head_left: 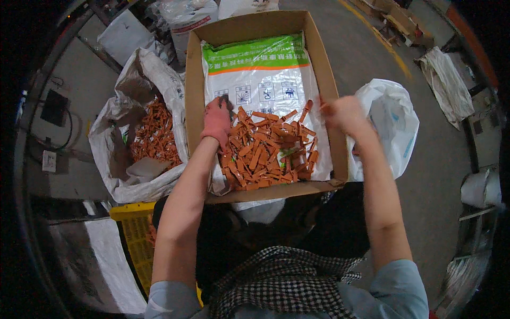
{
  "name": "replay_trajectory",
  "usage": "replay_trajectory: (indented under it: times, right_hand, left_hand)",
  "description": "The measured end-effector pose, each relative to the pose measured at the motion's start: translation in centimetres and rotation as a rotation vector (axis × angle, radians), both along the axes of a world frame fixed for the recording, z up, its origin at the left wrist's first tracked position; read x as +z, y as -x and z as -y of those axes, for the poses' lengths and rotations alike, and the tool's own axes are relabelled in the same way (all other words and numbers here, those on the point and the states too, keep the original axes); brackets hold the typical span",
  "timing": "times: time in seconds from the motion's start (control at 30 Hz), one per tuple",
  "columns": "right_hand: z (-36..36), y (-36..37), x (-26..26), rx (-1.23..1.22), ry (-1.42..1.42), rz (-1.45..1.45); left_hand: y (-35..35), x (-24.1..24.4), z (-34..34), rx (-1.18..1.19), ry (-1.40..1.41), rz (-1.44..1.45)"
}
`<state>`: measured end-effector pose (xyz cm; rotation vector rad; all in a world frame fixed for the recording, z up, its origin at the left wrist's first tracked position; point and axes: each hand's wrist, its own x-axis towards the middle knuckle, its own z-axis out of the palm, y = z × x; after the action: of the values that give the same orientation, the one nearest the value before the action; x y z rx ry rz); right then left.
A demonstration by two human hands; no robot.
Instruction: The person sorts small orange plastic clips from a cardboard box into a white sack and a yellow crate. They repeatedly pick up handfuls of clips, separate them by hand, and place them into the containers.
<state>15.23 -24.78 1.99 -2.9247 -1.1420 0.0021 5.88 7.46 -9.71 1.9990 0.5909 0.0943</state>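
Observation:
A cardboard box [194,87] sits in front of me, lined with a printed white-and-green plastic sack [259,85]. On the sack lies a heap of small orange-brown plastic parts [255,153], flat and elongated. My left hand [218,119], in a pink glove with dark fingertips, rests inside the box at the heap's left edge. Its fingers are curled, and whether they grip a part is hidden. My right hand [346,113] is bare and motion-blurred over the box's right wall. An orange-brown blur shows at its fingertips; I cannot tell if it is a held part.
Left of the box stands an open white woven sack [107,131] holding many similar parts. A white plastic bag [398,115] stands open at the right. A yellow plastic crate [137,239] is at lower left. Filled sacks [191,20] stand behind the box.

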Motion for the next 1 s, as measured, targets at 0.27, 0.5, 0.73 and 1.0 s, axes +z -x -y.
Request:
replay_trajectory:
  times: [0.27, 0.5, 0.73, 1.0]
  right_hand:
    - [13.9, -7.9, -3.9, -0.882, 0.092, -0.006]
    - [1.7, -3.4, -2.8, -0.244, -0.359, -0.029]
    - [-7.0, 1.4, -7.2, 0.32, -0.819, -0.685]
    - [-7.3, 2.1, -3.4, 0.008, -0.869, -1.468]
  left_hand:
    - [-1.1, -5.9, 5.2, -0.674, -0.918, -0.85]
    - [-0.7, -4.3, 4.6, -0.328, -0.699, -0.412]
    - [1.3, 8.0, 7.1, -0.305, 0.301, -0.124]
    - [6.0, 11.7, 8.7, -0.624, -0.891, 0.357]
